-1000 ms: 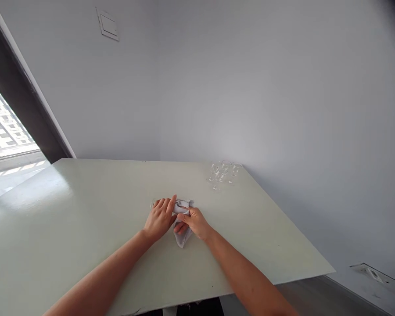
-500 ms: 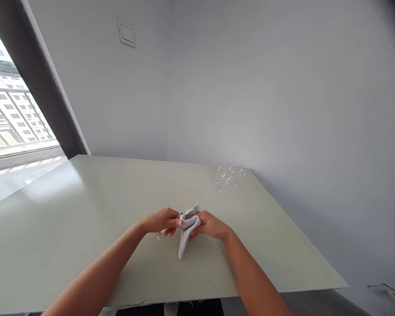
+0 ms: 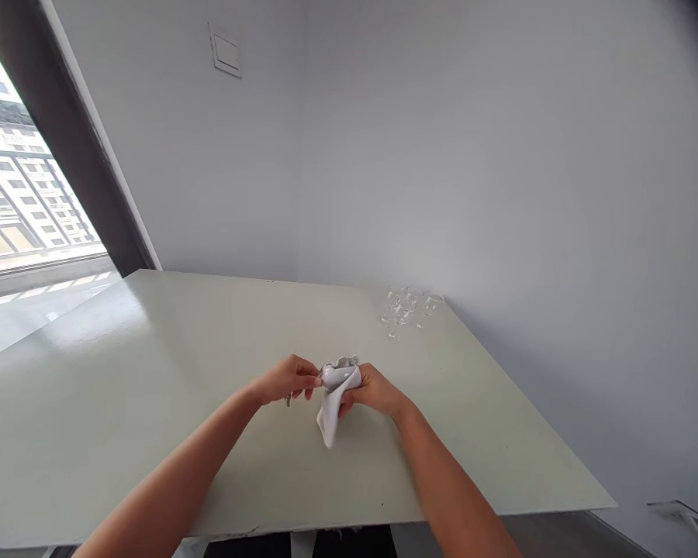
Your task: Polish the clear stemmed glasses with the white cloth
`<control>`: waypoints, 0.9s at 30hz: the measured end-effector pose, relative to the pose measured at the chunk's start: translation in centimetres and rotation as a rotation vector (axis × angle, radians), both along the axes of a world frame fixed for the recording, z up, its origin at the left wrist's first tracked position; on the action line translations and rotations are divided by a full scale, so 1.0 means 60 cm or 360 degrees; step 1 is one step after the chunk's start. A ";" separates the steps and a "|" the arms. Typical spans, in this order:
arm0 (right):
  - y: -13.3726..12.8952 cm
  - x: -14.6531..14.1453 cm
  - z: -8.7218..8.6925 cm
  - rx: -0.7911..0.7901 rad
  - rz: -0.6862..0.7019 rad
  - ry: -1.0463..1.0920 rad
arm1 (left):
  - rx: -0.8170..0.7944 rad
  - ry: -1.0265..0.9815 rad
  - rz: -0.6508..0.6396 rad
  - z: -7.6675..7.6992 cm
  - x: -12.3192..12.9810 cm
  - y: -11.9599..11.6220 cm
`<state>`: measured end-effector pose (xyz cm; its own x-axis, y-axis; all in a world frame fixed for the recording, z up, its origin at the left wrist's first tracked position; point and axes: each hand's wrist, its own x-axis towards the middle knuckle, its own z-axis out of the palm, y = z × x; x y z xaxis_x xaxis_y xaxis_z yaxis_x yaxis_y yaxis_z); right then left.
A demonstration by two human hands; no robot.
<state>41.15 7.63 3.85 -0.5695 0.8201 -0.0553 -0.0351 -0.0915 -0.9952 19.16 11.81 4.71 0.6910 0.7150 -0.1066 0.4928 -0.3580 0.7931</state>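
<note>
My right hand [image 3: 378, 390] is closed on a light grey cloth [image 3: 329, 418], whose loose corner hangs down toward the table. The cloth is bunched around the bowl of a stemmed glass [image 3: 338, 377], which shows only in part. My left hand [image 3: 291, 378] pinches this glass near the edge of the cloth, at what looks like its stem. A small clear piece below the left fingers seems to be the glass's foot. Both hands are above the near middle of the table.
Several clear stemmed glasses [image 3: 410, 304] stand grouped at the table's back right corner, close to the wall [image 3: 500, 194]. The pale glossy table [image 3: 209, 333] reaches toward a window [image 3: 23, 186] on the left. A switch [image 3: 226, 54] is on the back wall.
The cloth has shifted around the glass, and its hanging corner has swung slightly right and up. My left hand has risen a little, and my right hand has turned slightly.
</note>
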 end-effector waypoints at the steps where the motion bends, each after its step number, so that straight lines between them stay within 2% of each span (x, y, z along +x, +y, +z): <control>1: -0.002 0.004 0.003 0.0003 0.0056 0.0005 | -0.0233 -0.0047 -0.0117 0.000 -0.002 0.002; 2: -0.002 0.007 0.004 0.0003 0.0073 0.0022 | -0.0374 -0.0080 -0.0193 0.000 -0.002 0.003; 3: 0.000 0.009 0.003 0.0002 0.0055 0.0040 | -0.0397 -0.0095 -0.0193 0.000 0.000 0.002; 4: 0.003 0.009 -0.001 -0.0003 0.0001 0.0056 | -0.0295 -0.0089 -0.0107 0.000 0.004 -0.001; 5: 0.006 0.008 -0.006 -0.0021 -0.0080 0.0076 | -0.0081 -0.0063 0.0023 -0.001 0.009 -0.005; 7: 0.015 0.001 -0.019 -0.0112 -0.0299 0.0178 | 0.0553 0.0035 0.0257 -0.001 0.020 -0.017; 9: 0.021 -0.010 -0.031 -0.0249 -0.0521 0.0365 | 0.1166 0.0153 0.0352 0.000 0.028 -0.027; 11: 0.021 -0.021 -0.037 -0.0336 -0.0620 0.0534 | 0.1495 0.0259 0.0304 0.001 0.029 -0.030; 13: 0.017 -0.028 -0.036 -0.0308 -0.0513 0.0522 | 0.1586 0.0299 0.0270 0.001 0.023 -0.026; 16: 0.010 -0.025 -0.028 -0.0109 -0.0227 0.0222 | 0.1469 0.0274 0.0202 0.000 0.012 -0.014; 18: 0.008 -0.016 -0.021 0.0006 -0.0106 0.0023 | 0.1248 0.0254 0.0182 -0.002 0.008 -0.009; 20: 0.009 -0.005 -0.014 0.0061 -0.0023 -0.0080 | 0.0897 0.0224 0.0202 -0.003 0.008 -0.007; 23: 0.008 0.014 -0.004 0.0174 0.0072 -0.0155 | 0.0195 0.0082 0.0200 0.000 0.009 -0.008; 25: 0.005 0.025 0.005 0.0280 0.0114 -0.0231 | -0.0224 -0.0053 0.0102 0.004 0.009 -0.008; 27: 0.002 0.033 0.014 0.0367 0.0112 -0.0307 | -0.0482 -0.0184 -0.0005 0.008 0.010 -0.006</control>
<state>43.13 7.76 4.68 -0.6223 0.7826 0.0154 0.1548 0.1423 -0.9776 19.76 11.42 5.18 0.7129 0.6608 -0.2348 0.3924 -0.0984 0.9145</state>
